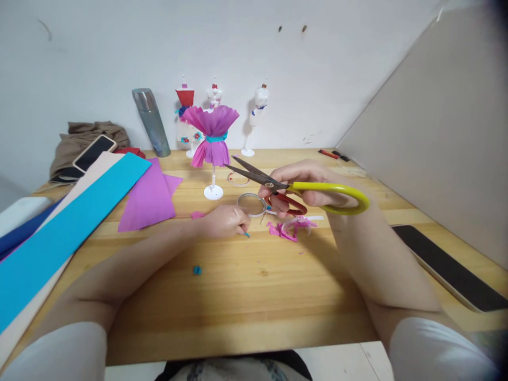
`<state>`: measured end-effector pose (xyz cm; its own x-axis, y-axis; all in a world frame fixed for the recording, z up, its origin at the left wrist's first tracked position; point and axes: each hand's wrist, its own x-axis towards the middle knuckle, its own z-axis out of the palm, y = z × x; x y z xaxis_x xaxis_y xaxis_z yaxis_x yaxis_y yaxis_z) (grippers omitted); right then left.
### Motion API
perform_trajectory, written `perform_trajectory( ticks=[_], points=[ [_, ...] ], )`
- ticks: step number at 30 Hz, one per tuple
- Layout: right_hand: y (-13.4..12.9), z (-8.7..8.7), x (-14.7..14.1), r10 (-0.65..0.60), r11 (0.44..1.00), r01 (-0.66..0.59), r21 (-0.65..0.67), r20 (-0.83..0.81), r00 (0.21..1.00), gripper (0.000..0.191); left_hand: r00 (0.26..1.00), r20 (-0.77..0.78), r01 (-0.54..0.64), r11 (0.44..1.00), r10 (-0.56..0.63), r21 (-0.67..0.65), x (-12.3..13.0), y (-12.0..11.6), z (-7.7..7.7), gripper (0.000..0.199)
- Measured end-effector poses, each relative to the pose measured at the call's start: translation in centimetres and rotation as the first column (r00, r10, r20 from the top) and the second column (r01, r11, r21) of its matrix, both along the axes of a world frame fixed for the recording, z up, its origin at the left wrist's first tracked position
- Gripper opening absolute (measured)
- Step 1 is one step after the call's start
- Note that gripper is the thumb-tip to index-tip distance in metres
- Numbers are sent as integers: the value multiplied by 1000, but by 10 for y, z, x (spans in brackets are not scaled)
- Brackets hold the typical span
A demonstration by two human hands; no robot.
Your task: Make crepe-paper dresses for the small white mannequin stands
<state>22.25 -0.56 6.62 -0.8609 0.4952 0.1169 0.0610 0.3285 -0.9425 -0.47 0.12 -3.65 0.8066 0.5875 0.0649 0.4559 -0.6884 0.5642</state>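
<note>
My right hand (pixel 313 182) is closed around a pair of scissors (pixel 333 197) with yellow and red handles, raised above the table with the dark blades parted and pointing left. Low over the wood, my left hand (pixel 224 221) pinches a small blue piece (pixel 246 235) between its fingertips. A roll of tape (pixel 252 205) lies between the two hands. Behind my left hand stands a small mannequin in a purple crepe-paper dress (pixel 214 127) with a blue band at the waist. Pink paper scraps (pixel 291 227) lie below the scissors, and a small blue bit (pixel 197 270) is nearer the front.
On the left lie blue paper (pixel 83 227), purple paper (pixel 153 198), a phone (pixel 95 153) and brown cloth (pixel 85 137). A flask (pixel 153 124) and several small mannequins (pixel 248 121) line the wall. A dark device (pixel 448 267) and pens (pixel 332 154) are at the right.
</note>
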Motion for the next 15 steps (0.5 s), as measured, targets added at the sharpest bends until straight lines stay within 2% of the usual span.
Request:
perform_trajectory(
  ticks=[5,9,15],
  points=[
    [0,1,-2,18,999,-18,28,-14,1000,58,982,67,-174,984,176,-27,-7,4,20,20],
    [-1,2,-5,-24,998,25,49,-15,1000,61,907,150,-392,919,393,-35,-9,6,32,22],
    [-3,3,-5,-60,998,63,29,-78,995,56,833,257,-481,871,491,-103,-15,3,52,40]
  ],
)
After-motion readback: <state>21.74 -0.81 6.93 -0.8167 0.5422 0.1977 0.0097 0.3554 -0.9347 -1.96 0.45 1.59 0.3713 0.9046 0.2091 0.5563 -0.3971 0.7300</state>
